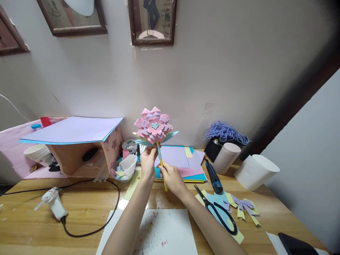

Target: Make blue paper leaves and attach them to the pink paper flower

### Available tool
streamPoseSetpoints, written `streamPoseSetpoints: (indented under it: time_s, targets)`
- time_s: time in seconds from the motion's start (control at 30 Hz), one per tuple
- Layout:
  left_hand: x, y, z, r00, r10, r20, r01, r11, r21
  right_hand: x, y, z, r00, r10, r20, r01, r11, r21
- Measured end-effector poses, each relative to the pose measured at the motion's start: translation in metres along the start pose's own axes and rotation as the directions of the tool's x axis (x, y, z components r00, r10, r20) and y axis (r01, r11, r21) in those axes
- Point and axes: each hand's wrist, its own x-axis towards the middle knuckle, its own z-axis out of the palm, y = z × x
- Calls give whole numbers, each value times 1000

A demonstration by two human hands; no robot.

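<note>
A paper flower (154,125) with folded pink and lilac petals and a blue-green centre is held up over the desk. Pale blue and yellow paper leaves show under its petals. Its stem (160,156) is a thin rod wrapped in yellow and grey-blue, tilted slightly. My left hand (148,161) grips the stem just beneath the bloom. Lower down, my right hand (170,175) pinches the same stem, whose yellow end sticks out below the fingers.
Black-handled scissors (216,210) and a blue utility knife (213,177) lie at right among paper scraps (245,205). A white glue gun (55,203) with its cord is at left. Behind stand a box (113,148), coloured paper sheets (172,156) and paper rolls (256,171). White paper (167,230) lies in front.
</note>
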Motion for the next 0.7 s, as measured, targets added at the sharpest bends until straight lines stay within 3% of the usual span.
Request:
streamPoseSetpoints:
  time_s: [0.57,0.7]
  targets:
    - [1,-1,0,999,42,27,-41,999,-24,1,5,2,1000,-10,-26,9,1000,-14]
    - [0,-1,-1,997,77,32,-78,996,41,1,5,1,1000,-4,-20,3,1000,-17]
